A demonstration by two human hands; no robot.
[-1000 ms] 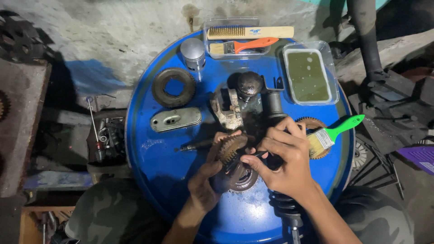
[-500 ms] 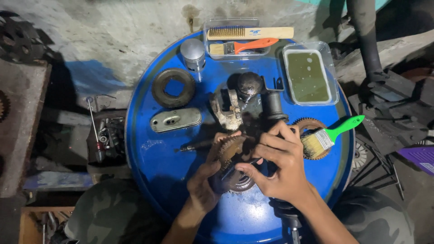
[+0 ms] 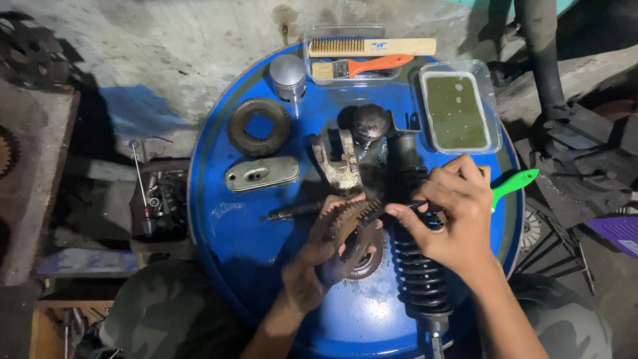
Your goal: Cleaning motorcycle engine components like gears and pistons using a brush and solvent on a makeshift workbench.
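My left hand (image 3: pixel 311 267) holds a rusty toothed gear (image 3: pixel 350 225) tilted above the blue drum top (image 3: pixel 226 226). My right hand (image 3: pixel 457 214) pinches a small dark-handled brush (image 3: pixel 376 211) whose bristle end touches the gear's upper teeth. A black coil-spring shock absorber (image 3: pixel 420 282) lies beneath my right hand and runs toward the drum's near edge. Under the gear, a second round metal part (image 3: pixel 367 264) rests on the drum.
On the drum are a dark rubber ring (image 3: pixel 259 126), a grey metal cover (image 3: pixel 261 174), a piston (image 3: pixel 289 76), a grimy bracket (image 3: pixel 339 159), a tray of greenish liquid (image 3: pixel 457 110), a wire brush (image 3: pixel 372 46), an orange-handled brush (image 3: pixel 364 66) and a green-handled paintbrush (image 3: pixel 515 181). Scrap metal lies around it.
My right hand has shifted right and slightly up, off the gear, and now covers the green paintbrush's bristles. The small brush tip stays at the gear's teeth. My left hand keeps the gear.
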